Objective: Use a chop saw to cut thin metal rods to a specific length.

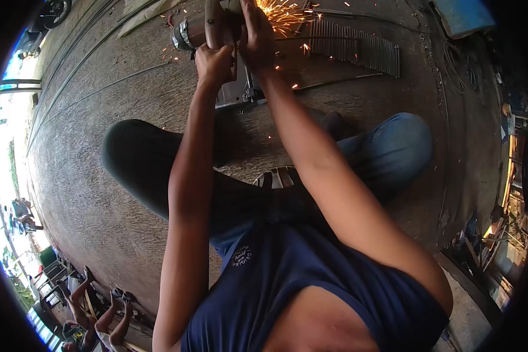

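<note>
A cut-off saw (193, 30) stands on the ground at the top of the view, with grey tape round its motor end. Orange sparks (284, 14) spray off its far right side. My left hand (213, 63) is closed round the lower end of the saw's curved handle (215, 23). Against the saw's right side, my right hand (258, 40) reaches up with its fingers bent over it, partly hidden at the frame's upper edge. Below both hands lie the saw's metal base (232, 94) and a dark clamp part (250, 92). The cut itself is hidden.
A row of short metal bars (358, 48) lies right of the saw. Long thin rods (123, 75) stretch across the ground at left. My bent knees (393, 141) flank the work. People's legs (108, 320) show at lower left, a blue object (463, 16) at upper right.
</note>
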Motion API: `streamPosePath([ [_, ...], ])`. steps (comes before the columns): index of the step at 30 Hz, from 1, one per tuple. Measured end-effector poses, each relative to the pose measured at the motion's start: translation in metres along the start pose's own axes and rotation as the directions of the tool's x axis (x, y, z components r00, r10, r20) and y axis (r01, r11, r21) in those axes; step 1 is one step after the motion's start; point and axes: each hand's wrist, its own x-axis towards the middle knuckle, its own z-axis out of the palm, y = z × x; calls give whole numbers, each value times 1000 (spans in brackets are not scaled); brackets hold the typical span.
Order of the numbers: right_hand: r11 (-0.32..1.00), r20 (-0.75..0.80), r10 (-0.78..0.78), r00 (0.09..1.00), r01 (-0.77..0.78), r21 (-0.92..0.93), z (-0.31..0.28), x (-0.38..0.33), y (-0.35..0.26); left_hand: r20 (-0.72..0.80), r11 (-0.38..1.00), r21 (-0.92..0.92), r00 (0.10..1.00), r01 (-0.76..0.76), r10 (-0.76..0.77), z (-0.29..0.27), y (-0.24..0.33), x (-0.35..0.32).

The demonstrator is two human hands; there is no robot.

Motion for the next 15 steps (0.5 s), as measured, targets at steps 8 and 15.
streamPosePath([
  [8, 996, 50, 12, 999, -8, -93, -4, 1, 6, -17, 999, -35, 999, -34, 34, 7, -2, 3],
  [15, 995, -22, -4, 1000, 1, -96, -2, 0, 2, -21, 999, -24, 999, -29, 28, 6, -2, 3],
])
